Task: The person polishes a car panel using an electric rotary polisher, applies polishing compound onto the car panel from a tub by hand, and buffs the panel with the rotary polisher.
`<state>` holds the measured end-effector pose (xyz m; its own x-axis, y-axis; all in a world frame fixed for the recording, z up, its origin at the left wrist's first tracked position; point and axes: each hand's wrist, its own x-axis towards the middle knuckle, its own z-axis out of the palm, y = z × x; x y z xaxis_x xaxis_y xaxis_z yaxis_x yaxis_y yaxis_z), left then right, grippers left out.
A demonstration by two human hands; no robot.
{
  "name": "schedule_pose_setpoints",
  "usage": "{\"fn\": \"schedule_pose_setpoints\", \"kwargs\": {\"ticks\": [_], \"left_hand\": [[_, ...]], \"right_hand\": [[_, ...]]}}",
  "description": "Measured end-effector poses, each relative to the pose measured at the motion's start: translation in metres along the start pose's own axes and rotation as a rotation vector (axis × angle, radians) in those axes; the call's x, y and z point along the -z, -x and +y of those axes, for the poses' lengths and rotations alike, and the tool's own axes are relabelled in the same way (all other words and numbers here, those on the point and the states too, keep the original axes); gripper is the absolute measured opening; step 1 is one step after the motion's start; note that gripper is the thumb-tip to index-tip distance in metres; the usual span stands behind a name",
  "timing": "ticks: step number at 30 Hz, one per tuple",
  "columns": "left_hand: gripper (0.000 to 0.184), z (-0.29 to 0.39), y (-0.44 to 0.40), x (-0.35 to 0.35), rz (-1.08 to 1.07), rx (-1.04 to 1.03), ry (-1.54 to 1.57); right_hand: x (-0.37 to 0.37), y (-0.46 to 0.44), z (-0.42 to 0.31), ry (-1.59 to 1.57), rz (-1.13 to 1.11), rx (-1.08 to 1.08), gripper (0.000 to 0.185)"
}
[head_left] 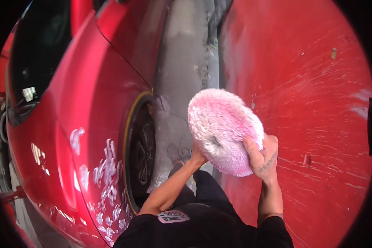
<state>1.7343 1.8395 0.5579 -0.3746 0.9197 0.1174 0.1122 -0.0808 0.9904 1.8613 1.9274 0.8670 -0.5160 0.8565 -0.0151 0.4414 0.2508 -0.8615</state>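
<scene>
I had the fluffy pink-and-white pad [223, 128] in front of me, between my two hands, its plush face turned up towards my eyes. Seen from above it made an oval, its long axis slanting from upper left to lower right, and my right hand [263, 155] sat at the lower-right end of that slant. That grip was closed around the rim, thumb pressed over the pile, fingers mostly out of sight behind. My left hand [198, 155] was at the lower-left edge, largely covered by the pad, so I could not tell whether it gripped or only supported it.

The pad hung over the gap between the red car [91, 87] on my left and the scratched red panel [306, 120] on my right, touching neither as far as I could judge. The white smears [107, 173] on the car's bodywork lay to the left, beyond the wheel [144, 144], and my left hand was the nearer one to them.
</scene>
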Motion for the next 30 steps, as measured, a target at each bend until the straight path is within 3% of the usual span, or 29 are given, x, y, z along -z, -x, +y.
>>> {"fn": "schedule_pose_setpoints", "kwargs": {"ticks": [2, 4, 6, 7, 8, 10, 12, 14, 15, 16, 17, 18, 21, 23, 30], "left_hand": [[0.067, 0.028, -0.005, 0.005, -0.008, 0.039, 0.053], [0.066, 0.083, -0.001, 0.014, 0.156, -0.086, -0.215], [0.065, 0.123, -0.007, 0.029, 0.227, -0.09, -0.292], [0.063, 0.13, -0.008, 0.036, 0.158, -0.114, -0.393], [0.062, 0.136, -0.007, 0.043, 0.089, -0.127, -0.498], [0.062, 0.159, -0.008, 0.051, 0.095, -0.143, -0.494], [0.062, 0.189, -0.006, 0.054, 0.074, -0.163, -0.485], [0.061, 0.221, -0.002, 0.06, 0.234, -0.265, -0.27], [0.061, 0.238, 0.001, 0.067, 0.232, -0.293, -0.268], [0.063, 0.256, 0.0, 0.076, 0.165, -0.187, -0.18], [0.065, 0.268, 0.002, 0.082, 0.103, -0.073, -0.087], [0.065, 0.274, 0.009, 0.088, 0.111, -0.1, -0.084], [0.069, 0.291, 0.022, 0.104, 0.066, -0.191, -0.11], [0.068, 0.301, 0.032, 0.108, 0.196, -0.318, 0.128], [0.066, 0.239, 0.053, 0.178, 0.178, -0.301, 0.175]], "right_hand": [[0.016, -0.008, -0.03, -0.066, -0.022, 0.013, 0.032], [0.025, -0.015, -0.051, -0.138, -0.048, 0.036, 0.036], [0.025, -0.022, -0.07, -0.057, 0.176, 0.49, 0.052], [0.034, -0.012, -0.088, 0.023, 0.076, 0.42, 0.068], [0.031, -0.008, -0.098, 0.021, 0.072, 0.456, 0.068], [0.019, 0.0, -0.11, 0.538, 0.171, 0.581, 0.069], [0.018, 0.016, -0.116, 0.645, 0.174, 0.642, 0.073], [0.015, 0.032, -0.13, 0.478, -0.009, 0.861, 0.077], [0.005, 0.039, -0.128, 0.194, -0.039, 0.736, 0.082], [-0.005, 0.041, -0.133, 0.209, -0.017, 0.767, 0.082], [-0.016, 0.043, -0.142, -0.047, 0.036, 0.744, 0.084], [-0.026, 0.051, -0.152, -0.312, 0.085, 0.709, 0.086], [-0.033, 0.071, -0.187, -0.328, 0.087, 0.707, 0.08], [-0.037, 0.087, -0.214, -0.42, 0.122, 0.683, 0.067], [-0.028, 0.097, -0.274, -0.544, -0.032, 0.704, 0.052]]}}
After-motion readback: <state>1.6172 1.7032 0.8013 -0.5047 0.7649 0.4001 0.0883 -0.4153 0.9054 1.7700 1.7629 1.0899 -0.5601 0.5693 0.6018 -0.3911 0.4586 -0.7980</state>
